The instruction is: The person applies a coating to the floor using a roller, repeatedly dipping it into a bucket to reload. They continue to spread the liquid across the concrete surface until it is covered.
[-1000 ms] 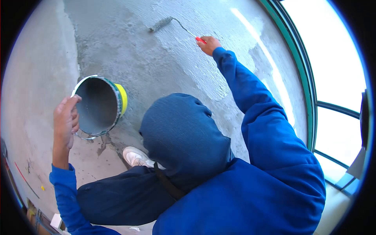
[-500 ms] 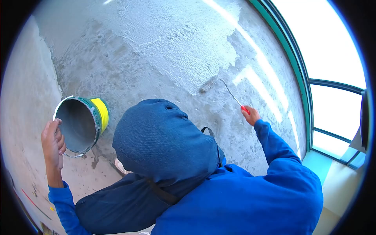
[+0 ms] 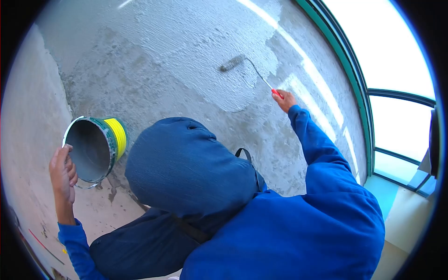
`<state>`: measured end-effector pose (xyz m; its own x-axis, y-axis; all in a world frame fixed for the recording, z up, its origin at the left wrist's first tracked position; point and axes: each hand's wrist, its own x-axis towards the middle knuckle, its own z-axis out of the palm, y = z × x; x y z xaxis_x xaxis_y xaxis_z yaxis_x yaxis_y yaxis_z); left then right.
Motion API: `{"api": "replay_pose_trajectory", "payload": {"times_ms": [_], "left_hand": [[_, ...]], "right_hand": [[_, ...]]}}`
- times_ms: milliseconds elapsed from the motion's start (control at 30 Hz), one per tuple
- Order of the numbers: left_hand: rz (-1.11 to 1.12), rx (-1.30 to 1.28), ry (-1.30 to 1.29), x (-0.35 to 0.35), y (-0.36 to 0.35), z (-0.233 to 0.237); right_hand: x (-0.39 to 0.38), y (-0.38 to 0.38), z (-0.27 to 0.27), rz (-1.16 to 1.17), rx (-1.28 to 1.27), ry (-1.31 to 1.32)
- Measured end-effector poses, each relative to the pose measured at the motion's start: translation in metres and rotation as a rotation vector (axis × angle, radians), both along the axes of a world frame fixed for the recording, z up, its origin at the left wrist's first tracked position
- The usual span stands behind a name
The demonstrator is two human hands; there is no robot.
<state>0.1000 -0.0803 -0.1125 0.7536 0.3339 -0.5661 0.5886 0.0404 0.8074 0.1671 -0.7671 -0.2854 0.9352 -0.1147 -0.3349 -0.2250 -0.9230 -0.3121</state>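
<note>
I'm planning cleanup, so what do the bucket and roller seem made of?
The bucket looks like smooth plastic, vividly green and yellow, smeared grey. The roller sleeve seems fibrous textile, matted and grey with coating; its thin bent frame, probably metal wire; its bright red grip, likely plastic.

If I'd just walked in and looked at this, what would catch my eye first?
Probably the yellow-marked bucket at the left, its pale handle held in the left hand. Next comes the red-handled roller in the right hand, its head on a glossy grey patch of floor, upper middle. A glaring window fills the upper right.
</note>
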Motion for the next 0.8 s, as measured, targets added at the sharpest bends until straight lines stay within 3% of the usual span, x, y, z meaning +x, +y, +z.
{"api": "replay_pose_trajectory", "payload": {"times_ms": [200, 367, 533, 800], "left_hand": [[0.010, -0.009, -0.017, 0.004, 0.000, -0.003], [0.012, -0.003, -0.017, 0.005, -0.001, -0.005], [-0.001, -0.006, -0.022, 0.000, 0.006, -0.009], [-0.021, 0.007, -0.018, 0.000, 0.000, -0.004]], "right_hand": [[-0.141, -0.073, 0.001, -0.015, -0.038, 0.018], [-0.232, -0.116, 0.047, -0.123, -0.101, 0.182], [-0.225, -0.109, 0.063, -0.135, -0.089, 0.222], [-0.096, -0.005, 0.011, 0.104, -0.008, 0.061]]}}
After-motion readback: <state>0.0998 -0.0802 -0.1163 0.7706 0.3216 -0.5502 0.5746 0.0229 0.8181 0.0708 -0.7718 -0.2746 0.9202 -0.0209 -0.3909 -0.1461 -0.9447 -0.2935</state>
